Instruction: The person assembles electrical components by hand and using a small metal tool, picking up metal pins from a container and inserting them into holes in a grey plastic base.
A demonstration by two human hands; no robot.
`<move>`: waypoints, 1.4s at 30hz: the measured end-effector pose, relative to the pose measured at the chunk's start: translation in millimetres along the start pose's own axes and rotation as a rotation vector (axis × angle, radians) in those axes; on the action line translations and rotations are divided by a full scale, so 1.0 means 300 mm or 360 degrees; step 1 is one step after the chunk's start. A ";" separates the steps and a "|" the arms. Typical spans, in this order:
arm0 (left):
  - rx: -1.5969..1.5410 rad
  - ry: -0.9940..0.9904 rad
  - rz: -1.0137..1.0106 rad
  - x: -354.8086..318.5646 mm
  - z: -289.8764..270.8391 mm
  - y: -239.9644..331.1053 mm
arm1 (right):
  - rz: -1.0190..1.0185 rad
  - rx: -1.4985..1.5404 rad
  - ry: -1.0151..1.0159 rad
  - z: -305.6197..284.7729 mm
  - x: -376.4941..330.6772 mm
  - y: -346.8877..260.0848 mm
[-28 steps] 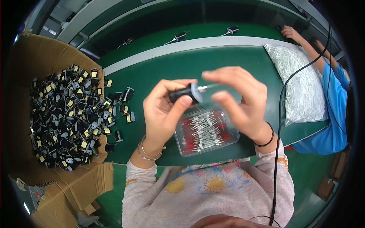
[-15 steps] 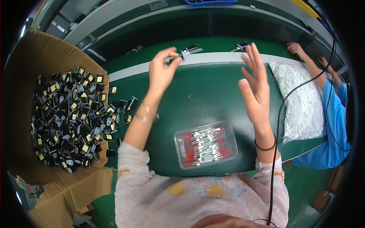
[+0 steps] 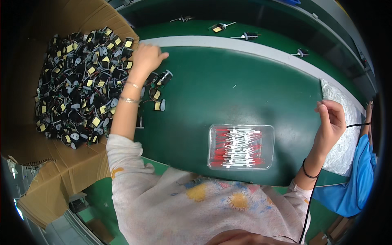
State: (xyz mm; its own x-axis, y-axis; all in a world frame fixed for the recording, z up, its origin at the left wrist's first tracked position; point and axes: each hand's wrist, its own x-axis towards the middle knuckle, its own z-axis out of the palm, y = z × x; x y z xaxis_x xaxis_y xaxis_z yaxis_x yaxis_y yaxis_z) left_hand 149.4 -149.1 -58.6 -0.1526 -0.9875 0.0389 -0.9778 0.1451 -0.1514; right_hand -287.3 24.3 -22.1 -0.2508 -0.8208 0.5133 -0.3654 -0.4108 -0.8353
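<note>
My left hand (image 3: 147,60) is at the near-right rim of a cardboard box (image 3: 92,12), its thumb stretched away from its fingers, which are bent down and partly hidden. Small black devices (image 3: 77,87) with yellow patches, grey oval parts and thin wires fill the box. A few more such devices (image 3: 157,94) lie on the green table beside my left wrist. On the right my right hand (image 3: 332,121) is raised by a clear bag (image 3: 342,153) of whitish pieces. Its thumb and fingertips are pinched together; whatever they hold, if anything, is hidden.
A clear plastic tray (image 3: 269,157) of thin white and red pieces stands on the green table (image 3: 196,90). Beyond a pale strip (image 3: 212,42), several devices (image 3: 247,36) lie on a green surface. A black cable (image 3: 307,216) passes my right arm. Another person's blue sleeve (image 3: 347,188) is at far right.
My left hand has moved left to the box and no longer shows the dark device it held. My right hand has gone right and down, its spread fingers now pinched. The whole view has shifted.
</note>
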 end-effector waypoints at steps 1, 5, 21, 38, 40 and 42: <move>0.0086 -0.0039 -0.0003 -0.045 0.006 -0.003 | 0.0025 -0.0003 -0.0003 0.009 -0.007 -0.006; 0.0089 -0.0065 0.0098 -0.150 0.031 0.047 | 0.0146 0.0269 -0.0365 0.064 -0.033 -0.047; -0.2950 0.0220 0.0635 -0.256 -0.147 0.418 | -0.0264 -0.0571 -0.1414 0.207 -0.267 -0.026; -0.2978 0.0186 0.0975 -0.340 -0.222 0.459 | -0.0280 -0.0726 -0.1682 0.207 -0.204 -0.050; -0.2953 0.0190 0.0973 -0.346 -0.228 0.453 | -0.0229 -0.0552 -0.1672 0.196 -0.157 -0.060; -0.2948 0.0281 0.0904 -0.351 -0.235 0.450 | -0.0179 -0.0069 -0.1442 0.188 -0.112 -0.076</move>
State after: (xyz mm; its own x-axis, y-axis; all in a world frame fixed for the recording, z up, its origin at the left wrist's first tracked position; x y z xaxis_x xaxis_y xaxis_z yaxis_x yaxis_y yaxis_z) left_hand 23.5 -21.2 -13.5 -0.3499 -0.8109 0.4692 0.2840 0.3855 0.8779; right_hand -220.1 39.0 -31.4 0.5814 -0.7819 0.2250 -0.3830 -0.5070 -0.7722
